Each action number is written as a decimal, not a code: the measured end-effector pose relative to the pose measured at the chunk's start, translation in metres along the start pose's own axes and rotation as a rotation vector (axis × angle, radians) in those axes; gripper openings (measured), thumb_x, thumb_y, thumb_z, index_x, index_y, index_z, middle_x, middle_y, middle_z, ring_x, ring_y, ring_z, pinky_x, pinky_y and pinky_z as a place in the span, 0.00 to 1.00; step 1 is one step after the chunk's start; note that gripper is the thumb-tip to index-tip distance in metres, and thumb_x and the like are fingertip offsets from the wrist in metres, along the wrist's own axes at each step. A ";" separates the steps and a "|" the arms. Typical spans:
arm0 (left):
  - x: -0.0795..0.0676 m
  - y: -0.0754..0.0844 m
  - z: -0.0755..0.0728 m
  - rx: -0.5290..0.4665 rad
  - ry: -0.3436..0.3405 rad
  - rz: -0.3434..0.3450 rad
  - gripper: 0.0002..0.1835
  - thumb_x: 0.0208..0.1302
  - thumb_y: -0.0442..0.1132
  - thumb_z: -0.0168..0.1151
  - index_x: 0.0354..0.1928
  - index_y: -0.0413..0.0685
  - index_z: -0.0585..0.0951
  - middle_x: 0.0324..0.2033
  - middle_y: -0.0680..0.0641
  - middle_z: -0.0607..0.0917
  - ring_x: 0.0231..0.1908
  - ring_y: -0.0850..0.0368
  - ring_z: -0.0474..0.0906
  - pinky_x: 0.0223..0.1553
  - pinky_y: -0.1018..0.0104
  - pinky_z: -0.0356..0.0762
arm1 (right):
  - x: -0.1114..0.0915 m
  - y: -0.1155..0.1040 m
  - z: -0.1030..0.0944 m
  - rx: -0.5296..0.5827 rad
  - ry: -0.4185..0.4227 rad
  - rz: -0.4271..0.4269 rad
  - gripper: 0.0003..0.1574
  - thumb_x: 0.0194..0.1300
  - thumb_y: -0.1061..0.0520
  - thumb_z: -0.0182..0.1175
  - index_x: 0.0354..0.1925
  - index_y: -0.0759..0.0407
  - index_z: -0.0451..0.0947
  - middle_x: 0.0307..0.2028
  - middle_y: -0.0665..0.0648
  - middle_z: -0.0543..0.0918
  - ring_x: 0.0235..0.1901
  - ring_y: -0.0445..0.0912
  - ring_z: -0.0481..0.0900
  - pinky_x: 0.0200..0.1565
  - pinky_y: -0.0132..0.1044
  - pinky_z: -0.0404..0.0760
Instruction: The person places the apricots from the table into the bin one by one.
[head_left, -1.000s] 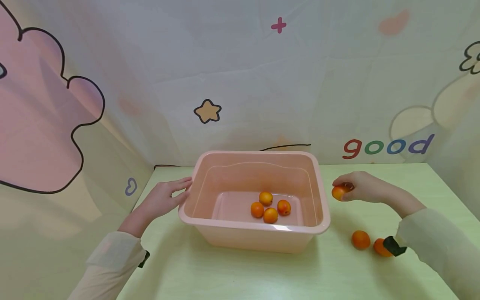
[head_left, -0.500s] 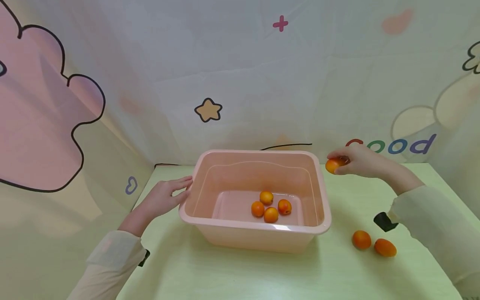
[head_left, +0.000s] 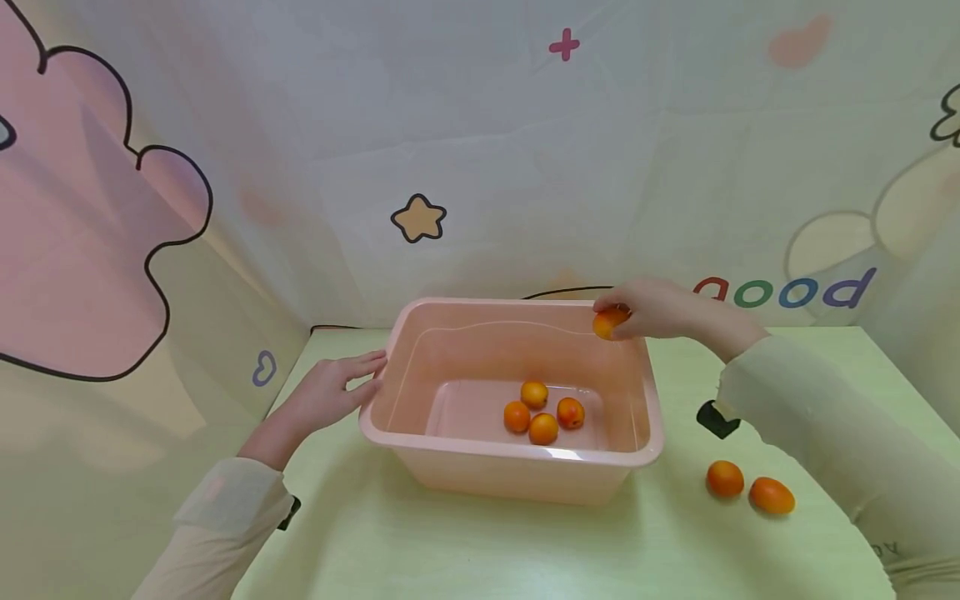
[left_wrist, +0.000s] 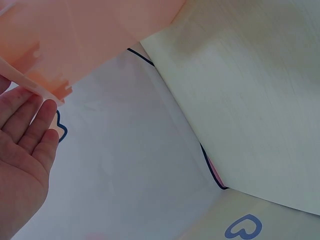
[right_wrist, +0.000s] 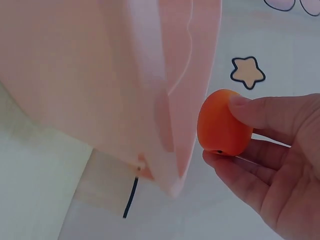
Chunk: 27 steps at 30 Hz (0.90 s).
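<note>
Right hand (head_left: 652,310): pinches a smooth orange oval fruit (head_left: 609,325) near the rim (head_left: 465,447) of the pink rectangular plastic basin (head_left: 517,481).
Fruit: slack fingers, I'd say, might drop it outside.
Left hand (head_left: 330,393): straightish fingers touch the rim.
Basin: a shove from there could slide it.

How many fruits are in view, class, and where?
7: four fruits in the tub, one fruit in the right hand, two fruits on the table. More could hide behind the right sleeve or the tub's front.
</note>
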<state>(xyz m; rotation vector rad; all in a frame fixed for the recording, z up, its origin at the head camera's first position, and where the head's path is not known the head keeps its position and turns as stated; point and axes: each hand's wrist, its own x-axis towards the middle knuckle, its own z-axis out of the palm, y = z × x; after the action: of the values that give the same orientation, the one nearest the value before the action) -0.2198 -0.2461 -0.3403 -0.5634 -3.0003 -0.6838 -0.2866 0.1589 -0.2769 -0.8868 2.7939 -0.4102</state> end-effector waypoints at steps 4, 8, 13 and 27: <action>0.000 -0.001 0.000 0.001 -0.004 -0.006 0.24 0.61 0.44 0.53 0.59 0.45 0.68 0.59 0.46 0.70 0.58 0.44 0.65 0.52 0.49 0.67 | 0.016 -0.012 0.005 -0.039 -0.036 -0.054 0.16 0.53 0.62 0.60 0.43 0.59 0.78 0.31 0.53 0.78 0.31 0.46 0.71 0.36 0.36 0.73; 0.000 0.000 -0.001 -0.002 -0.008 -0.013 0.24 0.61 0.44 0.53 0.59 0.46 0.68 0.59 0.46 0.69 0.58 0.44 0.65 0.52 0.48 0.67 | 0.030 -0.023 0.011 -0.027 -0.105 -0.098 0.09 0.54 0.62 0.59 0.37 0.56 0.77 0.27 0.52 0.74 0.29 0.45 0.69 0.33 0.34 0.68; 0.000 0.001 -0.001 -0.001 -0.008 -0.005 0.24 0.61 0.44 0.53 0.59 0.46 0.68 0.59 0.46 0.70 0.58 0.45 0.66 0.52 0.49 0.68 | 0.043 -0.034 0.017 0.013 -0.164 -0.077 0.10 0.54 0.63 0.58 0.37 0.56 0.78 0.27 0.52 0.74 0.30 0.46 0.70 0.33 0.33 0.68; 0.000 0.000 0.000 0.005 0.001 0.015 0.24 0.61 0.45 0.53 0.59 0.46 0.68 0.59 0.46 0.70 0.57 0.46 0.67 0.50 0.51 0.70 | 0.050 -0.063 0.037 0.369 -0.320 0.251 0.11 0.49 0.65 0.52 0.32 0.54 0.73 0.31 0.52 0.70 0.37 0.48 0.67 0.34 0.39 0.66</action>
<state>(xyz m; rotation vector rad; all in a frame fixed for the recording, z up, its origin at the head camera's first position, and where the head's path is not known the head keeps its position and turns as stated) -0.2199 -0.2463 -0.3401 -0.5837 -2.9929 -0.6748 -0.2840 0.0727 -0.2969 -0.4656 2.3867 -0.6496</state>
